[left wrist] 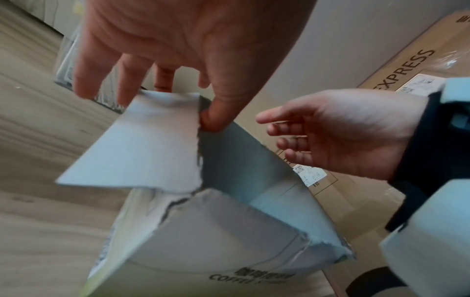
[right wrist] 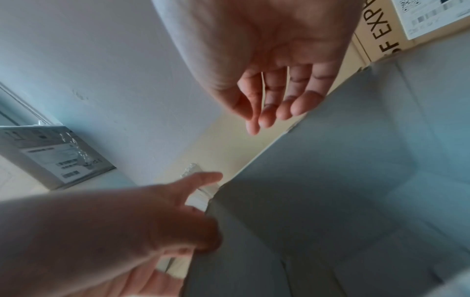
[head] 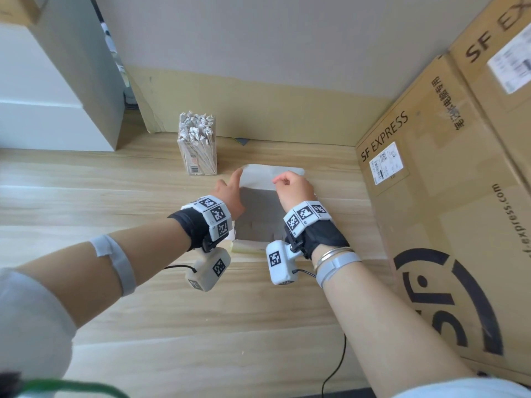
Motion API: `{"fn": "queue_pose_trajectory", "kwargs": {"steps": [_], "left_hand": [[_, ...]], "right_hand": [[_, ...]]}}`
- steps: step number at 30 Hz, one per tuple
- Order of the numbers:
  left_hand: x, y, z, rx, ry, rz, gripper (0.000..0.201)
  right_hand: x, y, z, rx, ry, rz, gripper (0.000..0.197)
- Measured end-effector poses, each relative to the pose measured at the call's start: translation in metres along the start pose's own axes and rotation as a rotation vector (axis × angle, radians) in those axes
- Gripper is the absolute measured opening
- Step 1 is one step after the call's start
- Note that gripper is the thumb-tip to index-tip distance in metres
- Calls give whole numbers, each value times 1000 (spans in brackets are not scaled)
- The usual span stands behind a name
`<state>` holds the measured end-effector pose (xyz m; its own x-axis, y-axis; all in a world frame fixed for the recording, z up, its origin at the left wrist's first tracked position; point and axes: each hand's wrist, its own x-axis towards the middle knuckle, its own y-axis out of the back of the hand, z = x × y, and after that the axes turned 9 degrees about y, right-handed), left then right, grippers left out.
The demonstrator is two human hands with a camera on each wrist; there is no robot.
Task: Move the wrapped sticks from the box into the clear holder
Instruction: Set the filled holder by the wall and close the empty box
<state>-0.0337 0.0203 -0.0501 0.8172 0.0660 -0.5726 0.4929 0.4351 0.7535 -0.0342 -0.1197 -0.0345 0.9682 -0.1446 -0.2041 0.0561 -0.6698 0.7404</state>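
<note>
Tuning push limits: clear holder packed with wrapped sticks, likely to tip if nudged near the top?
Probably yes. The clear holder is tall on a narrow base, and the wrapped sticks rise past its rim, so weight likely sits high. The wood tabletop looks smooth, so a low push may slide it instead.

box: white, torn open, lies on table, inside looks grey
clear holder: upright, full of wrapped sticks
</note>
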Motion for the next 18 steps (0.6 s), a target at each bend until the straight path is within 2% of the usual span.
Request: {"fn": "queue_pose_trajectory", "kwargs": {"steps": [2,5,7,9,12,15,18], "left_hand": [[3,0,-6,26,24,-30,78],[6,4,-18,32,38,-13,73],[9,7,-28,31,54,-9,73],[10,7,-37,13,72,-5,75],[10,7,-43,-26,86,3,76],[8,7,-42,-48,101,15,76],[8,6,-40,-70,120,23,77]], "right_hand": [[3,3,6,-87,3,-11,28],[5,6,12,-185,-33,-75,48],[4,8,15,-166,-83,-119,61],[2,7,18,-124,-129,-183,66],[0,6,22,-130,-144,-268,55],[1,11,25,-165,-114,-248,38],[4,24,27,-162,-102,-213,31]]}}
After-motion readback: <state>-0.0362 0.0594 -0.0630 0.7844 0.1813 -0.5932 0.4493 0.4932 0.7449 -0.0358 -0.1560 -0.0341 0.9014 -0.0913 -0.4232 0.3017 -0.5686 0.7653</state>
